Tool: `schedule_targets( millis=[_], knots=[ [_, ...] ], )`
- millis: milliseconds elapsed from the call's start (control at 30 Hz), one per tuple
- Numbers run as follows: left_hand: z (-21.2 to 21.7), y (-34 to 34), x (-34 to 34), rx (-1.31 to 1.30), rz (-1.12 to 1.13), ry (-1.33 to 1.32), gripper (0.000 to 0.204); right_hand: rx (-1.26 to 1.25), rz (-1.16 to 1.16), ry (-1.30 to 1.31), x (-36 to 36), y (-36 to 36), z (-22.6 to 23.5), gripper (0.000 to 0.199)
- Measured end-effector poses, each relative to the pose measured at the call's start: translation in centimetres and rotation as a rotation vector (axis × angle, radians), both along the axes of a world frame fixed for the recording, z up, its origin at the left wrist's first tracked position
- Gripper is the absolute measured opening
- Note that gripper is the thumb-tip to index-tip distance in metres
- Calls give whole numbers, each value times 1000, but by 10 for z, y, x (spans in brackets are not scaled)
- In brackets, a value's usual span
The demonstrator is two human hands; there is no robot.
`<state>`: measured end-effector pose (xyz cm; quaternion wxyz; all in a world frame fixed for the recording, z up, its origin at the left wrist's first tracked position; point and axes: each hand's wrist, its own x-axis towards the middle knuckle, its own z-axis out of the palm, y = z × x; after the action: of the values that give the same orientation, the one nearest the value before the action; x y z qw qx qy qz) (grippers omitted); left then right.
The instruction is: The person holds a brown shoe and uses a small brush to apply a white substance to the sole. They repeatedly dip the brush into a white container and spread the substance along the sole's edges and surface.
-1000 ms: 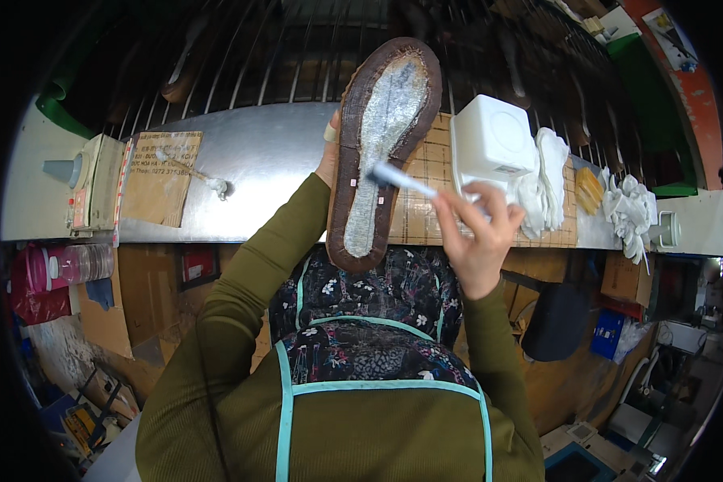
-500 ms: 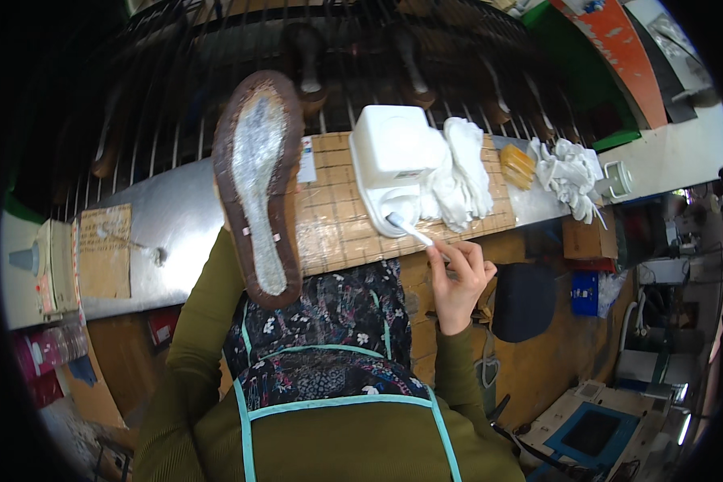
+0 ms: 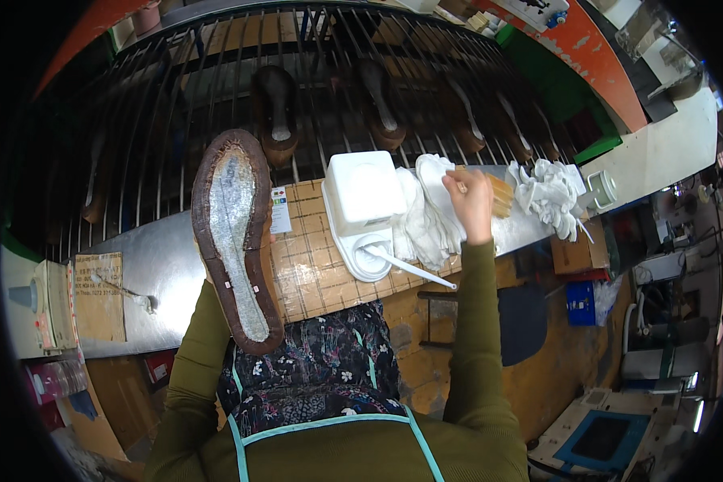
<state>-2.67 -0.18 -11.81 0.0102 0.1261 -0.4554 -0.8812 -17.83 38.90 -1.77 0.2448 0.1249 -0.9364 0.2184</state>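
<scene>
A brown shoe [image 3: 258, 304] is turned bottom up at the left, with a silvery-grey patch along its underside. My left hand [image 3: 274, 237] holds it from behind; only a bit of finger shows. My right hand [image 3: 474, 205] is over the far side of the work strip with its fingers curled in, beside a yellowish block [image 3: 502, 197]. Whether the fingers have hold of the block is hidden. A white toothbrush [image 3: 413, 268] leans in the round cup of a white plastic container [image 3: 367, 193], its handle sticking out toward me. White cloth gloves [image 3: 430, 213] lie next to the container.
A rack of dark metal bars [image 3: 329, 104] carries several shoes [image 3: 377, 100]. Cardboard [image 3: 309, 277] covers part of the metal bench [image 3: 164, 249]. A crumpled white glove pile [image 3: 548, 197] and a white cup [image 3: 602, 189] stand at the right. A dark stool [image 3: 522, 321] is below.
My right hand has let go of the toothbrush, leaving it in the cup, and has moved up and right to the yellowish block. The view has shifted; the shoe stays in my left hand.
</scene>
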Motion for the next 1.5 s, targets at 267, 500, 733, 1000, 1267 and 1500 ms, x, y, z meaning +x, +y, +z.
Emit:
schedule_targets(
  millis=[267, 500, 733, 1000, 1267, 1500],
  knots=[
    [5, 2, 6, 24, 31, 5, 49, -260, 74, -459, -58, 9, -20, 30],
    [12, 2, 4, 71, 50, 31, 59, -306, 92, -336, -39, 13, -19, 14],
    [19, 6, -1, 155, 62, 80, 69, -204, 330, -128, 32, 62, -1, 14],
    [27, 4, 3, 276, 112, 140, 81, -495, 740, -390, 183, 15, 80, 14],
    [26, 4, -2, 397, 47, 239, 91, -990, 805, -739, 203, -152, 35, 6],
    [40, 10, 1, 456, -45, 249, 101, -1023, 798, -578, 127, -229, 44, 17]
  ],
)
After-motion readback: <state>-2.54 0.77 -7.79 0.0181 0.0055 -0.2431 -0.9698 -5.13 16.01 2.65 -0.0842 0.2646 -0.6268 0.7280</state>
